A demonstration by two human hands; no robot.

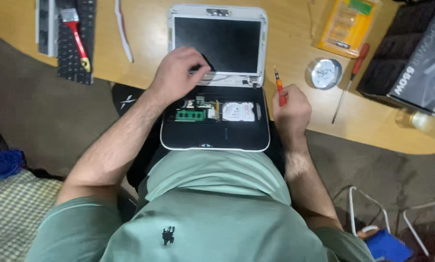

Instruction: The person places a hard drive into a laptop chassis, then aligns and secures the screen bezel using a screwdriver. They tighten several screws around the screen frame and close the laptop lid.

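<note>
Just laptop (pixel 216 138) under left hand (pixel 178 73)

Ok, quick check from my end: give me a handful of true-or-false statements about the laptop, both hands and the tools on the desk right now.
1. The right hand grips an orange-handled screwdriver. True.
2. The laptop has its keyboard in place. False: the base is open, showing a green memory module and a silver hard drive.
3. The left hand rests at the hinge, by the lower left of the screen. True.
4. The red-handled brush lies right of the laptop. False: it lies at the far left, on a dark keyboard.
5. A second, red-handled screwdriver lies on the desk beside a round tin. True.
</note>
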